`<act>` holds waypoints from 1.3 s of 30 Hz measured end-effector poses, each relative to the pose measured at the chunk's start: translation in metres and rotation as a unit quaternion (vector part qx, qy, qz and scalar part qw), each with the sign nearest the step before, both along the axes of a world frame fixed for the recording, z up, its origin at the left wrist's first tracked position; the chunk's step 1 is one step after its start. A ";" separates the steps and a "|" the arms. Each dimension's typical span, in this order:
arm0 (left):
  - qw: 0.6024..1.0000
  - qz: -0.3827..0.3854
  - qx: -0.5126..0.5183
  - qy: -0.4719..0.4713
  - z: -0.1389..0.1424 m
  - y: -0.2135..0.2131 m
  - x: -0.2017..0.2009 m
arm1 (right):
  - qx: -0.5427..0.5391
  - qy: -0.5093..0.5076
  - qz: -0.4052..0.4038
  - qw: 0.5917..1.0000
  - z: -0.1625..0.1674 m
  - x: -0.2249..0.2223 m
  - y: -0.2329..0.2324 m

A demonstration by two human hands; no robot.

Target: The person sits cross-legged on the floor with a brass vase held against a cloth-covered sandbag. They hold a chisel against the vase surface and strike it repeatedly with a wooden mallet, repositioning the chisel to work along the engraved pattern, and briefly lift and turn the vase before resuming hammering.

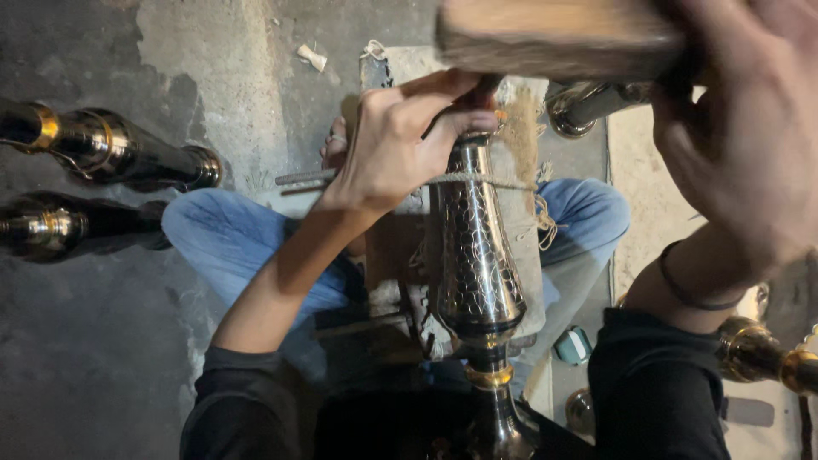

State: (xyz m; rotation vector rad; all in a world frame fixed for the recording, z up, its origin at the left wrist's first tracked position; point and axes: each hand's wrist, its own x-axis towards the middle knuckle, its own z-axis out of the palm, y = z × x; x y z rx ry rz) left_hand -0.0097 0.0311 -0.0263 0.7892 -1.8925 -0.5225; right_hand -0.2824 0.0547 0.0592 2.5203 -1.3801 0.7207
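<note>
Left hand [400, 140] pinches a thin dark metal punch [481, 89] against the top of the tall engraved black-and-brass vase [477, 264], lying roped across the lap. Right hand [750, 145] is wrapped tight around a raised, blurred wooden mallet [554, 38].

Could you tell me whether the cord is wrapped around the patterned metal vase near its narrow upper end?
Yes, the cord crosses the patterned metal vase just below the left hand, well above the vase's wide belly.
</note>
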 end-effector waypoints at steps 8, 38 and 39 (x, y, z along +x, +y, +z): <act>0.991 -0.068 0.001 -0.112 0.006 -0.023 0.000 | -0.054 0.072 -0.103 0.991 -0.023 0.002 0.010; 0.983 -0.138 -0.071 -0.097 0.009 -0.034 0.018 | 0.030 -0.415 -0.060 0.908 -0.106 -0.026 0.038; 0.982 -0.139 -0.078 -0.101 0.008 -0.035 0.018 | 0.041 -0.499 -0.041 0.865 -0.107 -0.028 0.036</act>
